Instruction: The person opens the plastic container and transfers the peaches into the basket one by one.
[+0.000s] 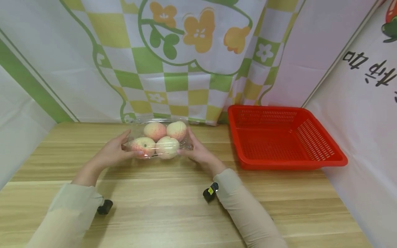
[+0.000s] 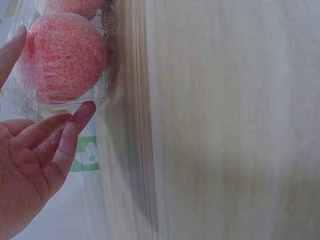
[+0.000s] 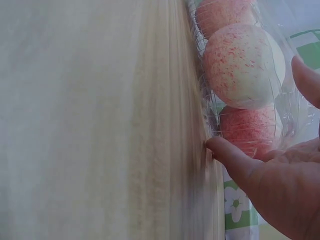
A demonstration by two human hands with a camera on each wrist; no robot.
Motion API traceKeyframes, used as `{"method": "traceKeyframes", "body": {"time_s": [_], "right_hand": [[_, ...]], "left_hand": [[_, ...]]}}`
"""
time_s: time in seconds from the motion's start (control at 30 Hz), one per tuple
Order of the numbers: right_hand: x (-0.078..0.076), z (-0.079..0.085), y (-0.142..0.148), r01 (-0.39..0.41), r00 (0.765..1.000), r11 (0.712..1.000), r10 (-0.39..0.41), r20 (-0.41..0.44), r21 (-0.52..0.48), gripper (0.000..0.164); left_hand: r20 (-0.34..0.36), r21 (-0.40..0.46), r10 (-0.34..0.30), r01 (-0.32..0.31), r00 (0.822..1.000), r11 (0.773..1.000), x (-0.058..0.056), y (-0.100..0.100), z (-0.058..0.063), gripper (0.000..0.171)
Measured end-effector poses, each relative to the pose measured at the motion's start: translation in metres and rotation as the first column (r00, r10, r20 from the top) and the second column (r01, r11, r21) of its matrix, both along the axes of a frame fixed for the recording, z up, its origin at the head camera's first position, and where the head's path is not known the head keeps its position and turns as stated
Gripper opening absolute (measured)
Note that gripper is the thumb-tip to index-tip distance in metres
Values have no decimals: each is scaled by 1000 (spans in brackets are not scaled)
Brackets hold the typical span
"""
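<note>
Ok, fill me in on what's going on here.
A person's left hand and right hand hold a clear plastic box of four peaches, one hand at each end. The box is near the back edge of the wooden table; a red basket stands apart from it, to the person's right.

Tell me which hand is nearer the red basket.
Right. The right hand is at the right end of the clear container, with bare table between it and the red basket. The left hand is at the container's left end, farther from the basket.
</note>
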State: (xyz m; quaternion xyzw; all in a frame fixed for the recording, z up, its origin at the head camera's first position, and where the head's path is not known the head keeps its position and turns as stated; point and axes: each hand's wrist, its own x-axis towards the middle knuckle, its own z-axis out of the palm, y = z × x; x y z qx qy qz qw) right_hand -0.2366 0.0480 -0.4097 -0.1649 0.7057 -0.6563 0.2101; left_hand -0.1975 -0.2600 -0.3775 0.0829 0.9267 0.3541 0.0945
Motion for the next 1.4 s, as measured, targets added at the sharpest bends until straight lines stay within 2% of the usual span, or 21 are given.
{"method": "traceKeyframes", "body": {"time_s": [0.13,0.3,0.43,0.63,0.83,1.03,1.2,1.4], "right_hand": [[-1,-2,2,7,1000,1000,-7,-7,-17,106],[0,-3,7,32,999,999,-31,18,-34,106],[5,-1,15,40,999,998,-40,-7,-38,105],[15,6,34,71,997,997,-69,-45,29,103],[25,8,54,83,996,992,-78,-47,95,103],[29,4,64,74,996,995,-71,-47,66,104],[33,2,70,76,997,996,-74,-27,56,105],[36,1,77,81,997,994,-80,-19,68,107]], "left_hand": [[10,28,9,-9,1000,1000,1,3,1,115],[-18,33,6,-5,1000,999,2,9,1,114],[-29,40,2,-1,1000,999,3,16,0,114],[-40,74,-14,17,999,997,3,31,-2,114],[-18,124,-42,44,999,991,4,46,-6,114],[-32,161,-62,66,998,985,3,55,-10,109],[-45,156,-69,76,997,985,4,61,-13,107],[-32,155,-48,52,998,987,10,68,-14,106]]}}
